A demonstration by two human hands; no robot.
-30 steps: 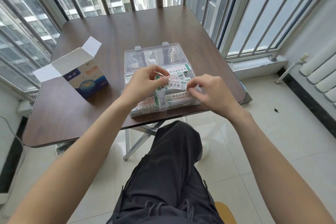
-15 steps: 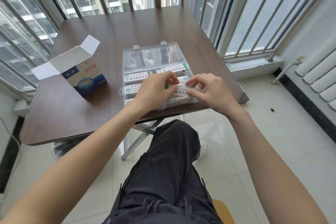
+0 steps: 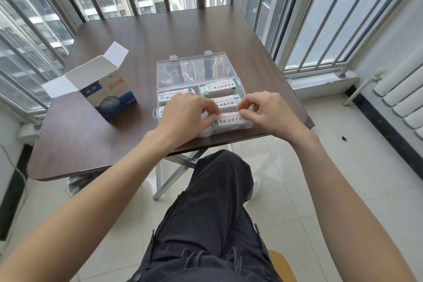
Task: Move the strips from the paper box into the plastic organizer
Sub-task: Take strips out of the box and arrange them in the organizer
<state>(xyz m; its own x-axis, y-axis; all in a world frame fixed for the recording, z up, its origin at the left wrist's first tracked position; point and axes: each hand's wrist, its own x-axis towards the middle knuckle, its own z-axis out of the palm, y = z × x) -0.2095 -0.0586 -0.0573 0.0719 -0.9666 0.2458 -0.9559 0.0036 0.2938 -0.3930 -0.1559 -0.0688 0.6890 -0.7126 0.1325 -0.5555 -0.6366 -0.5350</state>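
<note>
While both hands pinch strip ends, left hand and right hand lower it into plastic organizer front-right compartment. Risk: strip bows, catches divider, sits proud. Paper box left of organizer, open.

The paper box stood upright on the table's left side, blue and white, its top flaps open. The plastic organizer, clear with divided compartments, lay at the table's near edge, its hinged lid folded open on the far side. White, green-ended strips filled its compartments. One strip lay flat across the near right compartment, pinched at both ends.
</note>
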